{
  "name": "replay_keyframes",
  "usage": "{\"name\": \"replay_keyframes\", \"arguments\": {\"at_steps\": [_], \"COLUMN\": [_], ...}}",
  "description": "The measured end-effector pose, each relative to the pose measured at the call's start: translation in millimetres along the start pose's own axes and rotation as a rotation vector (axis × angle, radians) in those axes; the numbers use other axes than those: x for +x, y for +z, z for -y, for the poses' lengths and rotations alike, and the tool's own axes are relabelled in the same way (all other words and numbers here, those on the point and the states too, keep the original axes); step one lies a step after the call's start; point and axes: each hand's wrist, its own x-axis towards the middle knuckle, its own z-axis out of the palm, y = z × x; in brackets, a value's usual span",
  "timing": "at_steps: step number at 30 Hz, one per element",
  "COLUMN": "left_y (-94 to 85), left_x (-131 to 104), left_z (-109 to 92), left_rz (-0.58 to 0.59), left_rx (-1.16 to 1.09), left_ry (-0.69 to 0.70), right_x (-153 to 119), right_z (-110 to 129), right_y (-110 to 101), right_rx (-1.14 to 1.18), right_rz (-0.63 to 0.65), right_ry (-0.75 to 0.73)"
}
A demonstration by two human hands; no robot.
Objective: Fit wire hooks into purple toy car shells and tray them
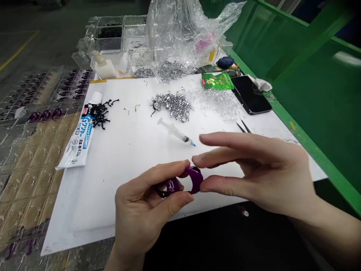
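Over the near part of the white work sheet [113, 150], my left hand [149, 203] is closed around glossy purple ring-shaped pieces. One purple curved piece [197, 182] sticks out past the fingertips, between my thumb and fingers. A second purple piece [171, 185] sits deeper in the palm, partly hidden by the fingers. From the right, my right hand [259, 173] pinches the edge of the outer piece with thumb and a finger, its index finger stretched above. Just beyond the hands lies a small syringe [176, 131] with a blue tip.
A glue tube [77, 141] and black strands [100, 114] lie left. Silvery snippets [173, 105], a green packet [217, 81], a phone [251, 94] and tweezers [244, 126] lie farther off. Clear trays [31, 177] flank the left; a green barrier [318, 98] stands right.
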Motion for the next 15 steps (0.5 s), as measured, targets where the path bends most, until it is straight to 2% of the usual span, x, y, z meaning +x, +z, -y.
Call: {"name": "replay_keyframes", "arguments": {"at_steps": [5,10,15], "left_y": [-1.3,-1.5,2.8], "left_x": [-2.5,-3.0,-2.8], "left_z": [-0.5,1.7,-0.8], "left_rz": [0.03,0.028,-0.028], "left_rx": [-0.006,0.025,0.015], "left_ry": [-0.038,-0.016,-0.076], "right_x": [-0.9,5.4,7.1], "right_z": [2.7,4.4,7.1], "right_y": [-5.9,-8.3,-6.7], "right_rx": [-0.079,-0.087,-0.095], "right_rz": [0.046,0.127,0.11], "right_ry": [-0.02,-0.085,-0.025]}}
